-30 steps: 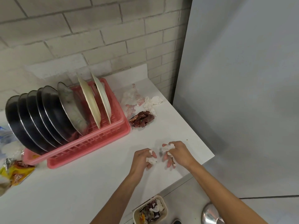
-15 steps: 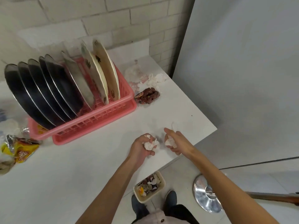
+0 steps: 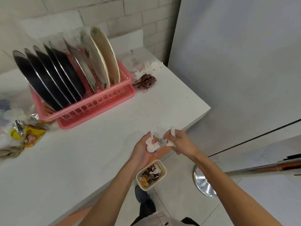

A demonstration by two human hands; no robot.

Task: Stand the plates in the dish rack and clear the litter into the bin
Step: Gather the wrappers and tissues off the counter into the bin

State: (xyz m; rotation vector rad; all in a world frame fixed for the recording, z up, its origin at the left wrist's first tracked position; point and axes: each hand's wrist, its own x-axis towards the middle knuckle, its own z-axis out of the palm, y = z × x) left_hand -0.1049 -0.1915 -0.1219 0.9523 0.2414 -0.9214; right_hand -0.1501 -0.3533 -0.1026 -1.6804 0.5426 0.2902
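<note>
My left hand [image 3: 143, 149] cups a crumpled white tissue [image 3: 152, 144] just past the table's front edge. Right beside it, my right hand [image 3: 180, 142] pinches another scrap of white tissue [image 3: 172, 132]. Both hands hover above the small cream bin [image 3: 162, 180] on the floor, which holds several wrappers and tissues. The pink dish rack [image 3: 101, 103] stands on the white table [image 3: 81, 160] with several dark plates [image 3: 48, 79] and light plates [image 3: 104, 57] upright in it.
A brown wrapper [image 3: 145, 81] and white tissues with clear plastic [image 3: 143, 66] lie right of the rack near the wall. Yellow and foil wrappers [image 3: 24, 134] lie at the table's left. A chrome stool base [image 3: 203, 183] and my shoe [image 3: 141, 193] are on the floor.
Both hands lifted the tissue pieces off the table and drew back toward me past the front edge, above the bin. My left palm has turned up. The camera tilted further down.
</note>
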